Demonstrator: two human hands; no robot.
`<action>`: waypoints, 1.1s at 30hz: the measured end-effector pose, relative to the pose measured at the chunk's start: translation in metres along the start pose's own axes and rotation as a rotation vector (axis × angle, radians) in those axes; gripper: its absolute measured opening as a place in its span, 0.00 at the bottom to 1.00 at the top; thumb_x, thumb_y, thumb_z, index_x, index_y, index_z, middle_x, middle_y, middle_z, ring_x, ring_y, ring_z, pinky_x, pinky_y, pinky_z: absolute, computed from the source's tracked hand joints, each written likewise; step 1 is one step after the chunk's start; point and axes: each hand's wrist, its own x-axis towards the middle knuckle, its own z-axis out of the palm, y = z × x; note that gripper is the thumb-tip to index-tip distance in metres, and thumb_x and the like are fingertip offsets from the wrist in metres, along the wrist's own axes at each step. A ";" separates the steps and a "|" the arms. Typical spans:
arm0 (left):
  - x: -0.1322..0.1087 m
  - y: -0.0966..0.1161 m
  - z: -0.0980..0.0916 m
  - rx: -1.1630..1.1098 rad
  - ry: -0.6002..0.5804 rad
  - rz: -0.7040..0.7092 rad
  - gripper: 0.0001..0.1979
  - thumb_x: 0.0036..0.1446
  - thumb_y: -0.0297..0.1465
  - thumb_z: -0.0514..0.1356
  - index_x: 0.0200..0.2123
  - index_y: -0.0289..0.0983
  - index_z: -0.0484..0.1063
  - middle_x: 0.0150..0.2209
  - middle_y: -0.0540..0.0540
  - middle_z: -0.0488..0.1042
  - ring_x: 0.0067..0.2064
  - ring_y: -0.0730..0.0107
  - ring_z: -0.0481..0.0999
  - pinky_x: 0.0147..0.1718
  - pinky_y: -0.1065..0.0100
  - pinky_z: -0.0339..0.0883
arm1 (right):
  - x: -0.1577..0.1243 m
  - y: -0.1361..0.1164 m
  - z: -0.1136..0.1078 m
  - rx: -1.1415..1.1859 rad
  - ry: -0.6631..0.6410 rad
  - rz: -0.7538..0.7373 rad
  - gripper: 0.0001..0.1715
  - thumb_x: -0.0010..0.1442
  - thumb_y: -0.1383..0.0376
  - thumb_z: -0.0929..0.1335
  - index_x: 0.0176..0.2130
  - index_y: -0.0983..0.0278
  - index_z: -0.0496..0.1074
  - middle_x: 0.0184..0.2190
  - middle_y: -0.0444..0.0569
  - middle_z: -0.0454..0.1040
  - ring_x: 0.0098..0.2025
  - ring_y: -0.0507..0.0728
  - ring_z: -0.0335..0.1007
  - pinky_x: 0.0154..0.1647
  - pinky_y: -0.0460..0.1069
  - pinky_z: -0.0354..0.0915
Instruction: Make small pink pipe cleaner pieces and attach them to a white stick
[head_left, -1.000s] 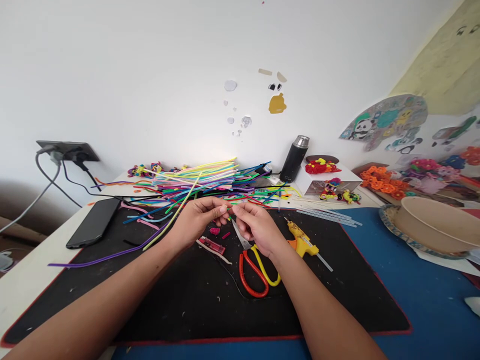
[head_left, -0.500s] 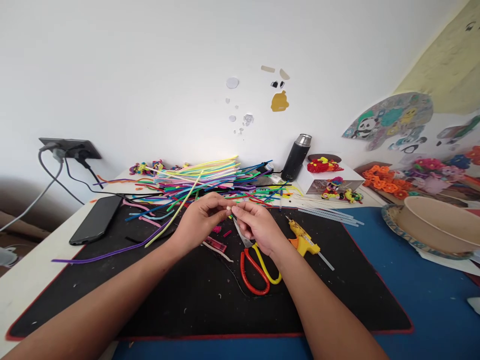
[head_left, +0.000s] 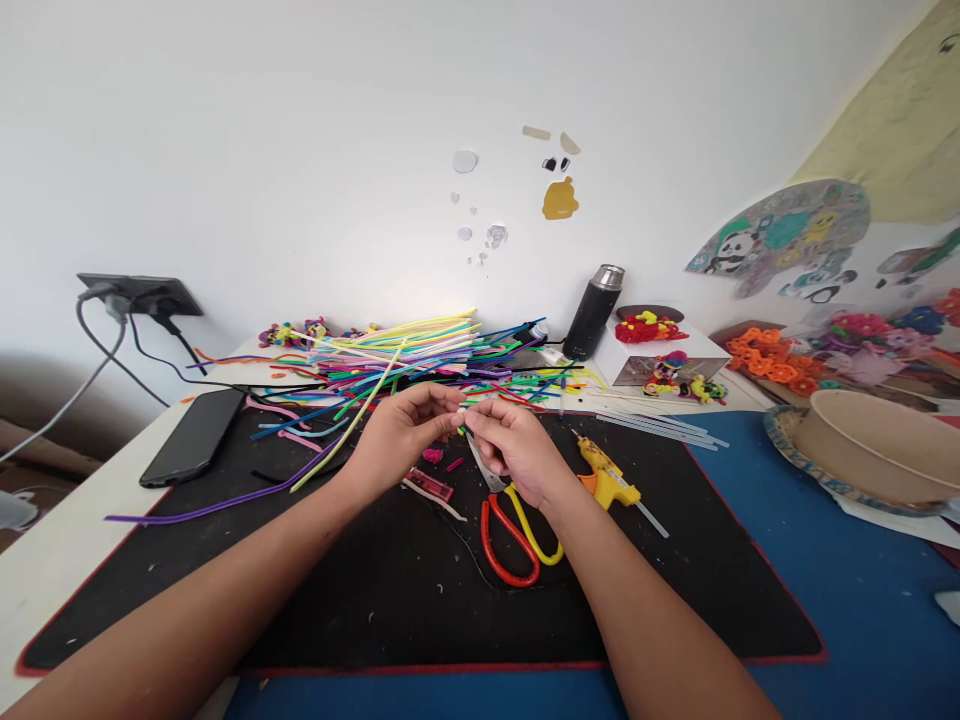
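Note:
My left hand (head_left: 409,428) and my right hand (head_left: 517,445) meet fingertip to fingertip above the black mat (head_left: 360,600). Both pinch a tiny pale piece (head_left: 462,413) between thumb and fingers; its shape is mostly hidden. Scissors with one red and one yellow handle (head_left: 511,540) lie just below my right hand, their blades partly under it. A small pink curled bit (head_left: 432,456) and a pinkish-red flat item (head_left: 431,485) rest beside my left hand.
Behind my hands is a heap of coloured pipe cleaners (head_left: 405,350). A yellow glue gun (head_left: 609,475) lies right, a phone (head_left: 193,437) left. A black flask (head_left: 595,312) stands at the back; a bowl (head_left: 877,450) sits far right.
My fingers have shifted slightly around the small pale piece. The objects on the mat look unmoved.

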 end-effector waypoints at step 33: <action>0.003 -0.009 0.000 -0.124 -0.018 -0.053 0.18 0.49 0.43 0.75 0.37 0.37 0.81 0.30 0.48 0.79 0.30 0.70 0.75 0.30 0.67 0.73 | 0.000 -0.003 -0.002 -0.002 0.011 -0.011 0.25 0.52 0.47 0.77 0.35 0.64 0.72 0.18 0.35 0.63 0.15 0.45 0.53 0.15 0.42 0.45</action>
